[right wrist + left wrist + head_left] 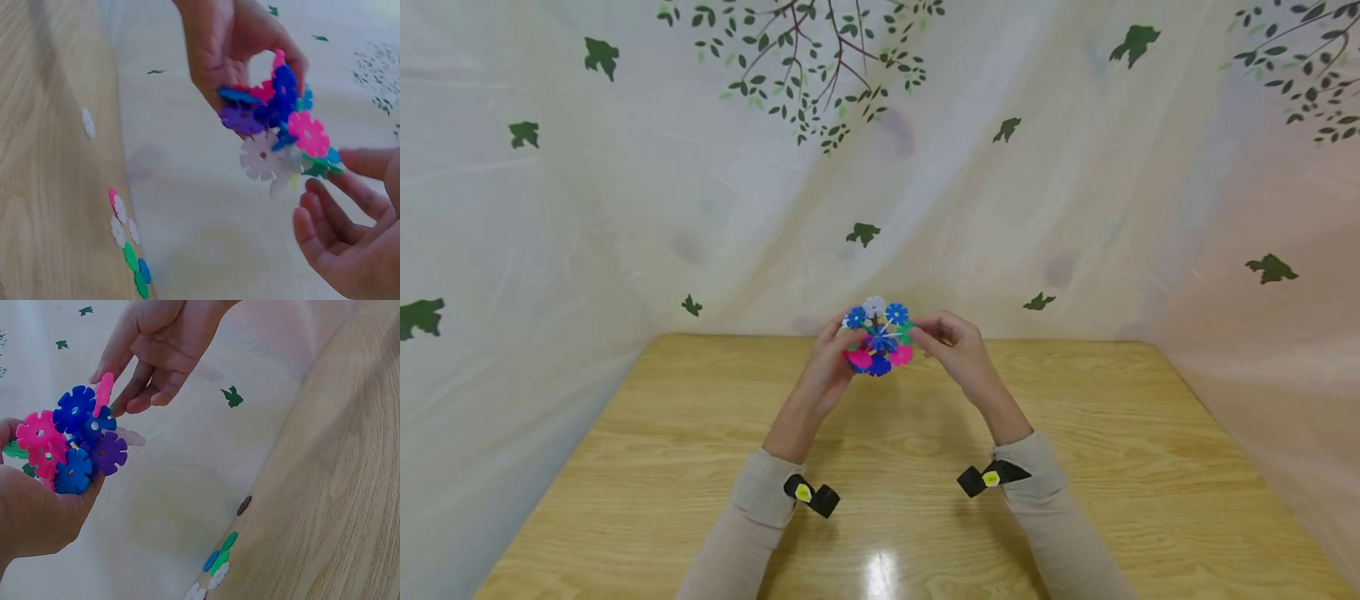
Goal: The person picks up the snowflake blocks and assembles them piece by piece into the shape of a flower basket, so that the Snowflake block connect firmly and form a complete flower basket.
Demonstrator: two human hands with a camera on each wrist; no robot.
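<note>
A round cluster of interlocking plastic snowflake discs, in blue, pink, green, purple and white, is held up above the far part of the table. My left hand grips it from the left, its thumb over the near side. On the right side of the cluster, my right hand pinches a green snowflake disc between thumb and index finger; its other fingers are loosely curled. A purple disc and a pink disc face the left wrist view. The inner joints are mostly hidden.
Loose discs lie near the wooden table's edge in the wrist views: green, blue and white ones among them. A brown disc lies apart. A leaf-printed curtain hangs behind the table.
</note>
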